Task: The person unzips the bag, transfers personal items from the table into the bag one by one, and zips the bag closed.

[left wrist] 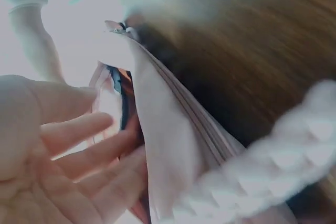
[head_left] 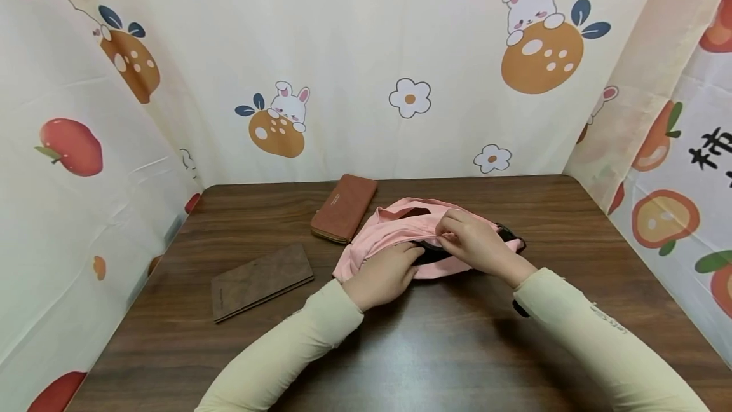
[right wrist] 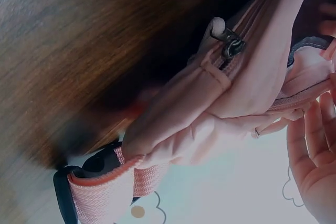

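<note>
A pink zippered waist bag (head_left: 389, 229) lies on the table with its mouth spread and a dark gap showing. My left hand (head_left: 386, 275) is at the near side of that mouth; in the left wrist view its fairly straight fingers (left wrist: 118, 148) reach inside against the front panel. On the right, my right hand (head_left: 471, 243) pinches the edge of the opening between thumb and fingers. A zipper pull (right wrist: 231, 45) and a pink strap (right wrist: 102, 192) with a black buckle (right wrist: 65, 195) show in the right wrist view. What lies deep inside the bag is hidden.
Behind the bag to the left is a reddish-brown zip wallet (head_left: 345, 208). A dark brown long wallet (head_left: 263, 281) lies farther left. Printed curtains (head_left: 354, 49) hang behind and along both sides of the wooden table (head_left: 434, 361).
</note>
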Demonstrator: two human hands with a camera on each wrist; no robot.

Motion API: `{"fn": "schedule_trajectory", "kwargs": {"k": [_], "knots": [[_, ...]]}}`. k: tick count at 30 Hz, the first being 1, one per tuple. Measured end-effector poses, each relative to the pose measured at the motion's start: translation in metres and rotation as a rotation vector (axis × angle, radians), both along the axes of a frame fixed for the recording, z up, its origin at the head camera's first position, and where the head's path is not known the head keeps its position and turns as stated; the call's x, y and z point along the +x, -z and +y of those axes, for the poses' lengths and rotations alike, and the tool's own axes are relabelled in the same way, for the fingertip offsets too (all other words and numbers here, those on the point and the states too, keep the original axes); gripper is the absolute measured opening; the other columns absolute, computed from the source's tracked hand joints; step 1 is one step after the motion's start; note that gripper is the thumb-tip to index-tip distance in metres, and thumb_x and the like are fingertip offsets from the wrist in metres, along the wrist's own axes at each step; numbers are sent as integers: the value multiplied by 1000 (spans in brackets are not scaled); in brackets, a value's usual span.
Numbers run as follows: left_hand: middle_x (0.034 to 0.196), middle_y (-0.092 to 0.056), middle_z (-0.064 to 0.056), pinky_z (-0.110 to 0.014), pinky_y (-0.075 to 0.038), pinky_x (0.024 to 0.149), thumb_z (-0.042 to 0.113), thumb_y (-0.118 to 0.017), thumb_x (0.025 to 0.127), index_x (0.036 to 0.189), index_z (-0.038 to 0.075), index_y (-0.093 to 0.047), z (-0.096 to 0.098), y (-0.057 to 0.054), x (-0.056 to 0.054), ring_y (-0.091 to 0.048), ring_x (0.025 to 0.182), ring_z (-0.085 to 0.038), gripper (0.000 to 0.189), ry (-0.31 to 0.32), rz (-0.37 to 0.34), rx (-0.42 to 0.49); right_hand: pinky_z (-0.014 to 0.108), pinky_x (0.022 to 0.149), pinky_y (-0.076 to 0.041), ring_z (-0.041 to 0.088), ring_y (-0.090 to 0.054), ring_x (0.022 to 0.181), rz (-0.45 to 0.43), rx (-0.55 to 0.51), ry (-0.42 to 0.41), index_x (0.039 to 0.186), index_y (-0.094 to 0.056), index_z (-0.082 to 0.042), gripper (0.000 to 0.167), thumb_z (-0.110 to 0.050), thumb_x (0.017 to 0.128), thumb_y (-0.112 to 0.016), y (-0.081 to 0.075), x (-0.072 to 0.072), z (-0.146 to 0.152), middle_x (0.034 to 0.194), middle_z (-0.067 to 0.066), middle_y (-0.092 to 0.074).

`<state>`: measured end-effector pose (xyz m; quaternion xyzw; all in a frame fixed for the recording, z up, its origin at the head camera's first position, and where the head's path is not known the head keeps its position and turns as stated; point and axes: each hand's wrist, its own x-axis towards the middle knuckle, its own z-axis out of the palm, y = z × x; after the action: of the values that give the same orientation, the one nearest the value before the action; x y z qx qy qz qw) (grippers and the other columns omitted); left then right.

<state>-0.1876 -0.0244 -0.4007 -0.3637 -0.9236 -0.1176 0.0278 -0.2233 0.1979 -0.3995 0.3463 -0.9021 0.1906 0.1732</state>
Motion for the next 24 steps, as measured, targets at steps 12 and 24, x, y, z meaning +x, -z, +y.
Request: {"fn": "schedule_trajectory", "kwargs": {"k": [12,24], "knots": [[107,-69,-7,-32,-54,77,12,-60,97,119,5,-66,-50,-27,-5,-65,86,-14,24,-89,-44,365,28,67,-49,8,-55,76,-15,16,15,88,-64,-15,8,-11,86,-70,-1,1,0,83,-5,-59],[110,-67,-11,-37,-54,81,15,-65,94,117,4,-67,-89,-17,-4,-66,92,-22,25,-227,-142,424,27,64,-47,8,-52,73,-10,1,-10,86,-64,-13,10,-6,83,-71,3,1,-1,79,-3,-57]]}}
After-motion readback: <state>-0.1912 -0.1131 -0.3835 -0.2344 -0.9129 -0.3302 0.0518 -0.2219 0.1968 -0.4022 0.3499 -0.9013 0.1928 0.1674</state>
